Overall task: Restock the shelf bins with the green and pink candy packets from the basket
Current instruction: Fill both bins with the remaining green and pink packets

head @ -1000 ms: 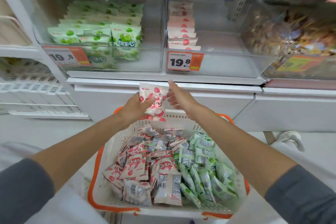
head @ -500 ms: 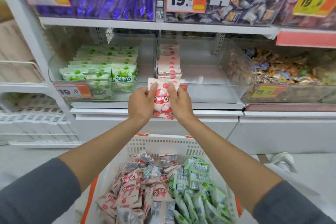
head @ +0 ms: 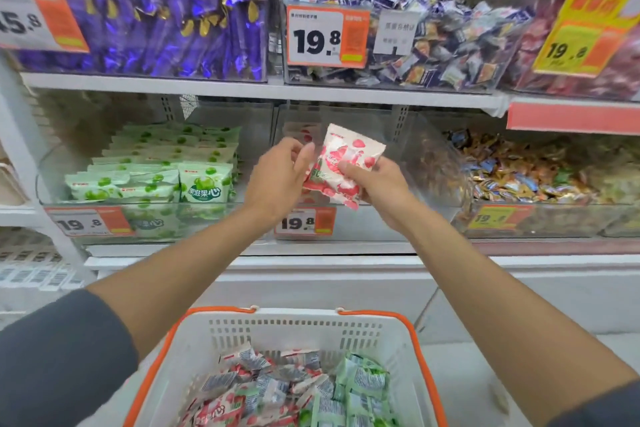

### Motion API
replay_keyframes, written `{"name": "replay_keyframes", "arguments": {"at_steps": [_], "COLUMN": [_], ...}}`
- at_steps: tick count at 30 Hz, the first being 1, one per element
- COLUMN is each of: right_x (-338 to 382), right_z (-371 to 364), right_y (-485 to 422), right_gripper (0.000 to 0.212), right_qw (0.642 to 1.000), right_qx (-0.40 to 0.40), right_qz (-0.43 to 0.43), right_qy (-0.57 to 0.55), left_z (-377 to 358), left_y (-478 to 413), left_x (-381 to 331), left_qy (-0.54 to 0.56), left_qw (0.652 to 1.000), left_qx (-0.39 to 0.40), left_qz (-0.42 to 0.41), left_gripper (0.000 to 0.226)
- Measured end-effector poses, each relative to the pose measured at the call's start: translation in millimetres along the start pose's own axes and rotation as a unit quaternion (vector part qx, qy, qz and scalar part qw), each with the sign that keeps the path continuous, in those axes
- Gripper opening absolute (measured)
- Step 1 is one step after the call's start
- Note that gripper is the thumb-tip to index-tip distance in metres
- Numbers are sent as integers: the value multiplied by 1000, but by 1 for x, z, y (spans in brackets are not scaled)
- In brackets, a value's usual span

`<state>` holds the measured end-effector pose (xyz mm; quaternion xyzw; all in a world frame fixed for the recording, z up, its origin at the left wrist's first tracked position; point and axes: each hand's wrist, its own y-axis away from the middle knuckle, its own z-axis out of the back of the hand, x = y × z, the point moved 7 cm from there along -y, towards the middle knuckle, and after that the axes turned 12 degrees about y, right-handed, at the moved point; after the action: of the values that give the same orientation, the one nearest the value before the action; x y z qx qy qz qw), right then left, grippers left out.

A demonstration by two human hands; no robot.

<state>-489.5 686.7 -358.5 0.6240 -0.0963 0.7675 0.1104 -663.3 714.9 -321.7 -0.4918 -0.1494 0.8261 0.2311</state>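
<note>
— Which step are we on?
— The pink half of the job. Our right hand [head: 379, 185] grips a pink candy packet [head: 351, 158] by its lower right part, thumb across the face. It holds the packet tilted in the air in front of the middle clear bin [head: 375, 222], above the 19.8 price tag [head: 304, 222].
— And our left hand?
— Our left hand [head: 277, 180] is just beside the packet's left edge, fingers curled. Whether it pinches the wrapper or only touches it, we cannot tell.
— So the packet isn't in the bin?
— Not yet, we judge. It is at the bin's mouth. The row of pink packets [head: 299, 130] lies along the left side of that bin, partly hidden by our hands.
— What does the next move call for?
— We should lift it over the front wall, level it, and lay it at the front of that row, then let go. The wrapper looks soft and slick, so we'd set it down, not toss it.
— And then?
— Down to the white basket [head: 298, 326], which holds more pink and green packets. The green ones belong with the green candy packets [head: 204, 184] in the left bin
</note>
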Motion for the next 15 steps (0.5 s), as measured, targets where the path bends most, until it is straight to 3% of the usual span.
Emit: {"name": "replay_keyframes", "arguments": {"at_steps": [5,10,15], "right_x": [-18,-56,-86], "right_z": [42,27,3], "right_y": [-89,-173,-227], "right_gripper": [19,15,23], "right_qw": [994,976,973], "right_qx": [-74,-35,-33], "right_qz": [-31,-91,-88], "right_qy": [67,193,208], "left_z": [-56,-100,-104], "left_y": [-69,-105,-97], "left_x": [27,84,99], "left_qy": [-45,-187,-265], "left_qw": [994,951,928], "left_qx": [98,235,251], "left_qz": [33,79,76], "left_gripper": [29,45,57]}}
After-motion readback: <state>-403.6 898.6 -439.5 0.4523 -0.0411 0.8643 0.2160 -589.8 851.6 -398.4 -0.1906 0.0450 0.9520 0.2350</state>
